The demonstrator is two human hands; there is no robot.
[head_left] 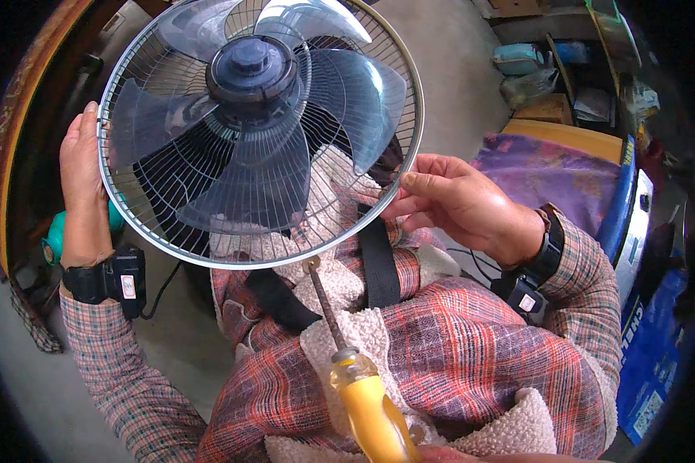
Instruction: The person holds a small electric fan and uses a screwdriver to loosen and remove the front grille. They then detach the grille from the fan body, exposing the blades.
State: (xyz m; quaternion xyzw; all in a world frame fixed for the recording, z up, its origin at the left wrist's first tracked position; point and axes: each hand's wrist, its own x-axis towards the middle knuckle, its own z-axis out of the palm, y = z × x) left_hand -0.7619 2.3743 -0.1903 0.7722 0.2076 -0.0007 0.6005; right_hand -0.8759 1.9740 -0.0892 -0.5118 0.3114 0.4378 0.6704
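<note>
An electric fan [251,69] with translucent grey-blue blades and a round wire guard [262,262] is held up before me, facing upward. My left hand [85,170] grips the guard's left rim, its fingers partly hidden at the edge. On the opposite side my right hand [467,204] pinches the lower right rim between thumb and fingers. A screwdriver [374,413] with a yellow handle and a dark shaft points up over my lap, its tip just below the guard. Its handle runs to the lower edge, and neither of these hands touches it.
At right lie a purple cloth [552,174], a cardboard box [544,110], a teal bag [517,58] and blue printed packaging [656,355]. Wood-edged furniture [8,154] stands at left. A green object [56,235] shows behind my left wrist. Cables hang from both wrist devices.
</note>
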